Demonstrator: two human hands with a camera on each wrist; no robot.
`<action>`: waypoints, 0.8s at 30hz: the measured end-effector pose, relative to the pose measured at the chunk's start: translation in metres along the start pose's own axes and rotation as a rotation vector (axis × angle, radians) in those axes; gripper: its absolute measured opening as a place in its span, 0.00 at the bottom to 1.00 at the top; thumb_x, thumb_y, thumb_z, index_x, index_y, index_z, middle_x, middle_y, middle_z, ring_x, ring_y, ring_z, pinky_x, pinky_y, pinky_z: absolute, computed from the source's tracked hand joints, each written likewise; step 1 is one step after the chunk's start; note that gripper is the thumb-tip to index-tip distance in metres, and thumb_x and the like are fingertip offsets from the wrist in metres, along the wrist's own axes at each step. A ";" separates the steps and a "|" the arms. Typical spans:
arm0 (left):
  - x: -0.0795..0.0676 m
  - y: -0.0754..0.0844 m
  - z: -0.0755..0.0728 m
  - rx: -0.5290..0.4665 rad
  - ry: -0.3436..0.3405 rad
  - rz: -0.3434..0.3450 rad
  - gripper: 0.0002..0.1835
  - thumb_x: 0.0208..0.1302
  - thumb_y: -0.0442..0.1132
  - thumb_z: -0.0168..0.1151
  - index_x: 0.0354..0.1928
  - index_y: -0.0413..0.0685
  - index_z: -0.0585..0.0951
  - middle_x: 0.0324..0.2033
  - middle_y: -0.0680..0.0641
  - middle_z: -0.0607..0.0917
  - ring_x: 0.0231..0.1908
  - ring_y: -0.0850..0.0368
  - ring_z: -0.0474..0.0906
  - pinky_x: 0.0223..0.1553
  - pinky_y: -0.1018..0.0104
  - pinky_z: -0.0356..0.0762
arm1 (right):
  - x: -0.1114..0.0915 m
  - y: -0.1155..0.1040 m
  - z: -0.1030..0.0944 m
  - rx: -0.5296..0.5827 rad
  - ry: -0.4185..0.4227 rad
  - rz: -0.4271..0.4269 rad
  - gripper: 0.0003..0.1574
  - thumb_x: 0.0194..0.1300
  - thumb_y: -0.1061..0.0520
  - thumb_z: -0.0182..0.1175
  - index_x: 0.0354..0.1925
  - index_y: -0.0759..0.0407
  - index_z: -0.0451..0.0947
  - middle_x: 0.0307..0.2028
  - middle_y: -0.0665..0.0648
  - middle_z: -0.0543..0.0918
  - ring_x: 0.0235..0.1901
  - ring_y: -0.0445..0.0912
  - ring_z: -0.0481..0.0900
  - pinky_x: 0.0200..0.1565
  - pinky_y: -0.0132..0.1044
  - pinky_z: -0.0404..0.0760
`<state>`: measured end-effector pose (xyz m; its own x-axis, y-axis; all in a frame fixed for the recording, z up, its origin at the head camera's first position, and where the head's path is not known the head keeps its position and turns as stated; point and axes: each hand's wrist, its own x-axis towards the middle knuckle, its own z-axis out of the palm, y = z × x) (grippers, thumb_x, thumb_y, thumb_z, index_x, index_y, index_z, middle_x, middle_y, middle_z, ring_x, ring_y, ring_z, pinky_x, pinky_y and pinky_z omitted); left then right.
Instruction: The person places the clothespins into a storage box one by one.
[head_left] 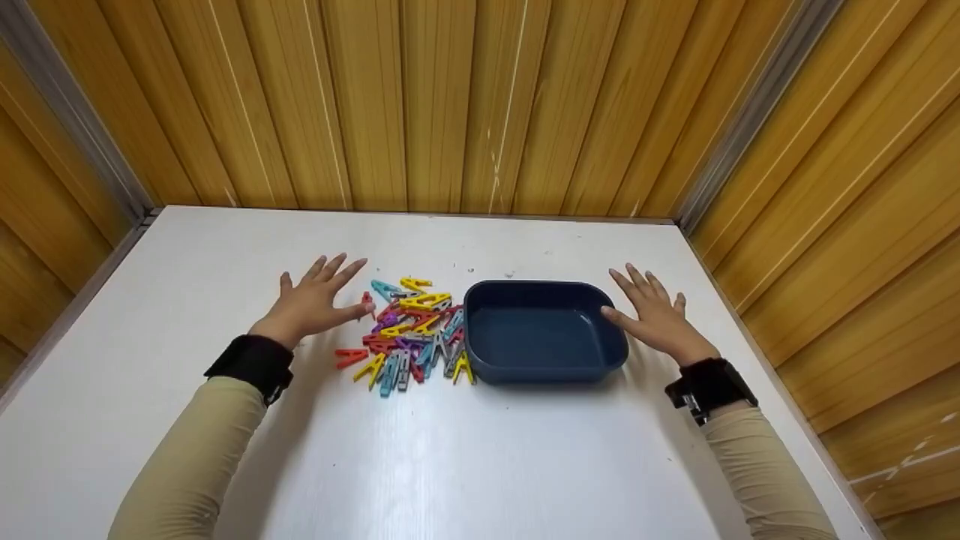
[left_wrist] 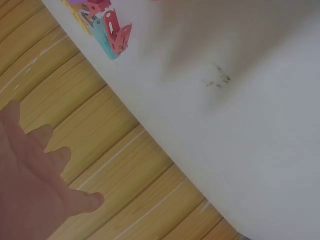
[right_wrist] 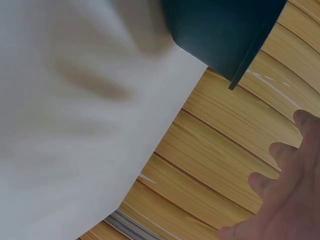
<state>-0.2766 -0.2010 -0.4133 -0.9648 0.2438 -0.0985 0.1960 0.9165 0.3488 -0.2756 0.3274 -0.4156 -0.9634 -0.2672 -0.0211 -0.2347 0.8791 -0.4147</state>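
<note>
In the head view, a loose pile of plastic clothespins in red, yellow, blue, purple and grey lies on the white table. Against the pile's right side stands a dark blue rectangular tub, with nothing inside it. My left hand hovers left of the clothespins, fingers spread and holding nothing. On the other side, my right hand is held by the tub's right end with its fingers spread; its thumb overlaps the rim, and I cannot tell whether it touches. Each wrist view shows that palm with outstretched fingers.
The white table meets a yellow wood-look panel wall at its back edge. Another such wall runs along the right side. Small dark specks dot the tabletop behind the pile and tub.
</note>
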 end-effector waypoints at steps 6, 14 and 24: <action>0.014 -0.006 0.002 -0.094 -0.043 -0.084 0.47 0.73 0.59 0.56 0.83 0.58 0.43 0.75 0.31 0.64 0.75 0.26 0.59 0.72 0.23 0.52 | 0.008 0.000 0.005 0.070 -0.044 0.007 0.55 0.75 0.32 0.50 0.83 0.56 0.40 0.82 0.69 0.44 0.80 0.70 0.42 0.75 0.75 0.42; 0.030 -0.012 0.010 -0.189 -0.065 -0.183 0.39 0.75 0.49 0.56 0.80 0.41 0.54 0.70 0.28 0.72 0.71 0.30 0.67 0.73 0.37 0.64 | 0.018 -0.001 0.014 0.116 -0.048 0.050 0.54 0.77 0.37 0.50 0.80 0.69 0.43 0.77 0.76 0.56 0.71 0.72 0.66 0.72 0.65 0.64; 0.042 -0.011 0.022 -0.258 -0.010 -0.237 0.31 0.72 0.45 0.60 0.68 0.27 0.72 0.63 0.26 0.78 0.65 0.32 0.74 0.70 0.42 0.72 | 0.021 0.001 0.023 0.088 0.061 0.092 0.41 0.75 0.48 0.56 0.70 0.80 0.62 0.51 0.80 0.82 0.46 0.67 0.84 0.51 0.56 0.82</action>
<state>-0.3150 -0.1942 -0.4423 -0.9762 0.0380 -0.2135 -0.0853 0.8376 0.5395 -0.2931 0.3139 -0.4376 -0.9871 -0.1599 -0.0082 -0.1352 0.8599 -0.4923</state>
